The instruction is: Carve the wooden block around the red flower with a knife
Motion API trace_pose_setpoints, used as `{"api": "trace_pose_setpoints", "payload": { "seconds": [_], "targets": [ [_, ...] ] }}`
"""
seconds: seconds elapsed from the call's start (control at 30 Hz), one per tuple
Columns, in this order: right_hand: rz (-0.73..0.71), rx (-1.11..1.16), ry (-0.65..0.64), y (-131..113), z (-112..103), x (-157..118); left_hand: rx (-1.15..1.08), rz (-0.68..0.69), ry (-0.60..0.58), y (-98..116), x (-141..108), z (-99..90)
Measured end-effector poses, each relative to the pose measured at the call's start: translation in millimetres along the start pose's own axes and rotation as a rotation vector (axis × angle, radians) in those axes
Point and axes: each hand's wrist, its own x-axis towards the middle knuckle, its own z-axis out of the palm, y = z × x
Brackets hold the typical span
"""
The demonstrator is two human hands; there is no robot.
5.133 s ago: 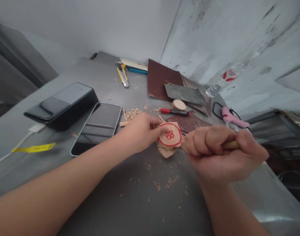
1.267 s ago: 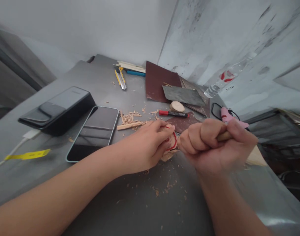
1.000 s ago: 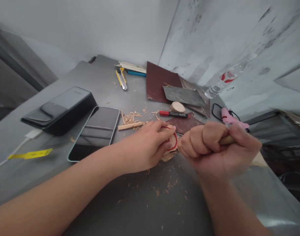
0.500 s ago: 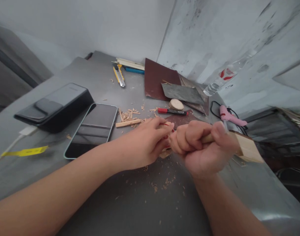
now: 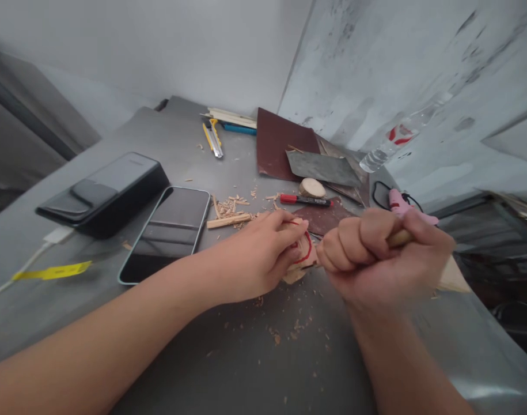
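My left hand (image 5: 267, 251) is closed on a piece of wood (image 5: 305, 253) marked with a curved red line, pressing it against the grey tabletop. Fingers cover much of the wood, and its near edge looks rough and cut. Just to the right, my right hand (image 5: 382, 253) makes a fist around a tool with a wooden handle (image 5: 400, 237). Only a short bit of that handle shows; the working end is hidden by the fingers. Wood chips (image 5: 276, 334) are scattered on the table below the wood.
A phone (image 5: 168, 230) and a black device (image 5: 107, 196) with a cable lie left. Shavings (image 5: 231, 206), a wood strip (image 5: 228, 221), red marker (image 5: 306, 200), wood disc (image 5: 312, 188), sandpaper (image 5: 284, 144) and utility knife (image 5: 213, 138) lie beyond. A bottle (image 5: 401, 135) and pink tool (image 5: 399, 202) are right.
My right hand has moved right, away from the wood, still gripping the handle. More of the red-lined wood now shows. My left hand keeps its hold, and the view has shifted slightly.
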Motion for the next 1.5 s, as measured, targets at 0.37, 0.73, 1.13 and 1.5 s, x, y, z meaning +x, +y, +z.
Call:
{"api": "trace_pose_setpoints", "payload": {
  "seconds": [0.37, 0.73, 1.13, 1.5],
  "targets": [
    [-0.122, -0.198, 0.046, 10.5, 15.6, -9.8, -0.008, -0.001, -0.011, -0.1, 0.5, 0.5],
    [0.026, 0.009, 0.235, 23.4, 5.1, 10.0, 0.024, -0.001, -0.014, 1.4, 2.6, -1.2],
    [-0.123, -0.225, -0.016, 4.4, 14.2, -19.3, 0.022, -0.003, 0.032, -1.5, -0.6, 2.0],
    [-0.04, -0.107, 0.186, 22.8, 17.4, 13.8, -0.01, 0.013, 0.019, 4.4, 2.6, -1.3]
  ]
}}
